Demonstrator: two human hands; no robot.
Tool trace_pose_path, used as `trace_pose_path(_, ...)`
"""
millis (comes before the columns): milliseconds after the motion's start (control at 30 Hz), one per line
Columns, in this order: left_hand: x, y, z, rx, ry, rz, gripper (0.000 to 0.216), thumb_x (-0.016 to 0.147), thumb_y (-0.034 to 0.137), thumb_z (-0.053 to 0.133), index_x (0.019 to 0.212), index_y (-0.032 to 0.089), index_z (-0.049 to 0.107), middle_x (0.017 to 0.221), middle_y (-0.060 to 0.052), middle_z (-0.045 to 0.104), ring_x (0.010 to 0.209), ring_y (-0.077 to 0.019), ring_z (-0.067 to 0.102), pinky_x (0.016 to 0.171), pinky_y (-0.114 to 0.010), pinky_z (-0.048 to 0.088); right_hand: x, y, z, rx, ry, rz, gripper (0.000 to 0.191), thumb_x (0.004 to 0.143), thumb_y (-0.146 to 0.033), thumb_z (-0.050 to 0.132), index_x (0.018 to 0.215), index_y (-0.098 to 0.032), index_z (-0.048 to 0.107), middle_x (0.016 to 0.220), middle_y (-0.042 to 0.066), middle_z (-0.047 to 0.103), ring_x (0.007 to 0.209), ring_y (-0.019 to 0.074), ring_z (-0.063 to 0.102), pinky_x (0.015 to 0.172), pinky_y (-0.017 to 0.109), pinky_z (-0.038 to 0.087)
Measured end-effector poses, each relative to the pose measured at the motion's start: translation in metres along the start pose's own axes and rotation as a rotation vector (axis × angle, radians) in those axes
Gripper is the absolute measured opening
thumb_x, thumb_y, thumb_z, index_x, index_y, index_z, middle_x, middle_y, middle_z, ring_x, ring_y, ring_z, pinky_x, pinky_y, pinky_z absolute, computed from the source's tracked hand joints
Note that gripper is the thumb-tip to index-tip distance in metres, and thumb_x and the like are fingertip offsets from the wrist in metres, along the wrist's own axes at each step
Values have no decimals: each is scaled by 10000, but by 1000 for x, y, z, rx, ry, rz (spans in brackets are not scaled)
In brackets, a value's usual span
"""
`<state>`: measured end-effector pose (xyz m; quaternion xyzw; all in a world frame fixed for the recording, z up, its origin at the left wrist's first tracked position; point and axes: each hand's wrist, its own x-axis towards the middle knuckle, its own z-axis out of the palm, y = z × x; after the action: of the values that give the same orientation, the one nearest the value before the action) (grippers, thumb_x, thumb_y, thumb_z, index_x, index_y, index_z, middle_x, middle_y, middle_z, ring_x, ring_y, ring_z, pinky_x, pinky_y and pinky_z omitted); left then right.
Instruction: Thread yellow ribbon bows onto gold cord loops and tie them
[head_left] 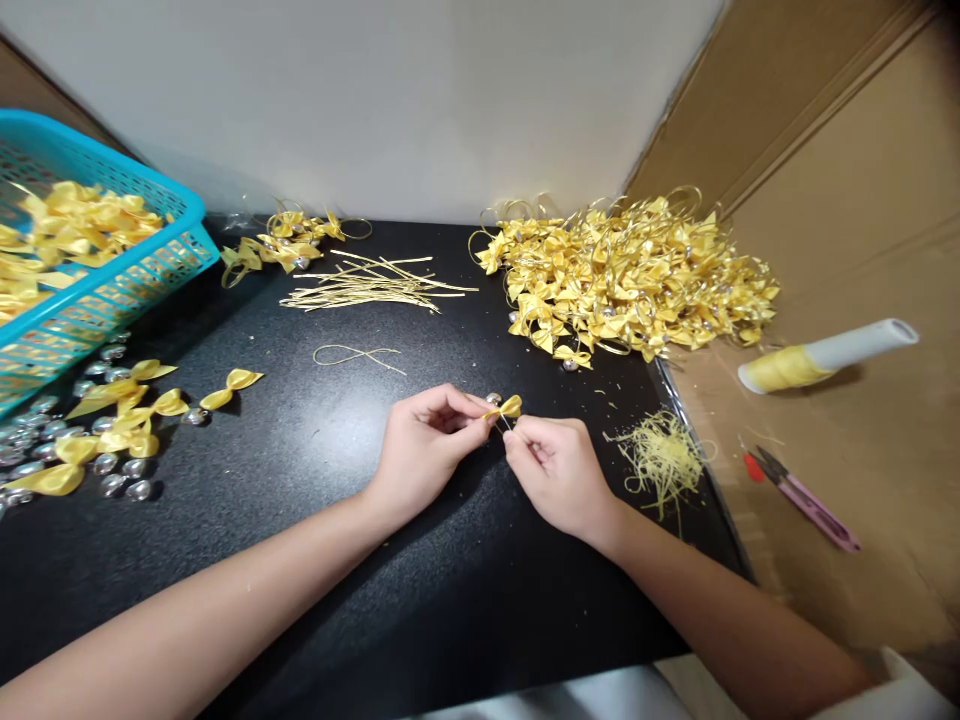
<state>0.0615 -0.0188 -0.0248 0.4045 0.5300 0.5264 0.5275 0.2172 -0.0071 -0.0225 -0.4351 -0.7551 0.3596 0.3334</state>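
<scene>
My left hand (431, 440) is closed, pinching a small yellow ribbon bow (511, 406) between thumb and fingertips. A silver jingle bell (493, 399) shows just behind the bow. My right hand (562, 470) is closed too, its thumb and forefinger on a thin, dark, needle-like thing (505, 423) that points up to the bow's middle. Most of that thin thing is hidden by the fingers. Both hands meet above the black tabletop (315, 560). Beyond my left hand lies a crossed loop of gold cord (358, 355).
A turquoise basket (142, 275) of yellow bows stands left, with loose bells (112, 485) and bows before it. Cut gold cords (367, 283) lie mid-table. Finished-looking bows (637, 280) heap at back right. Thread scraps (664, 455), pink snips (814, 505) and a thread-wound tube (862, 345) are right.
</scene>
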Motion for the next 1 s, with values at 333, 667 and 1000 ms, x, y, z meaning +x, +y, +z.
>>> trace_pose_path(333,0,0,0,15,31,-15,161,637,217,802,631,147,657,772,-52,744,715,-157,687,731,-290,564,-4,2,5,-70,1,-16,348,861,-185,447,570,-198,256,508,-54,298,462,69,268,485,244,216)
trace_pose_path(667,-1,-1,-1,9,16,0,152,653,200,798,634,148,657,770,-47,743,718,-153,688,724,-279,564,-3,-1,1,-46,-32,2,354,889,-191,438,594,-198,242,530,-55,276,484,74,271,507,251,206)
trace_pose_path(1000,-3,-2,-1,-35,13,104,130,673,153,787,696,149,659,787,-29,732,730,-127,675,707,-232,553,-1,3,1,-33,-75,21,325,938,-224,424,637,-191,305,600,-39,355,563,89,340,569,238,258)
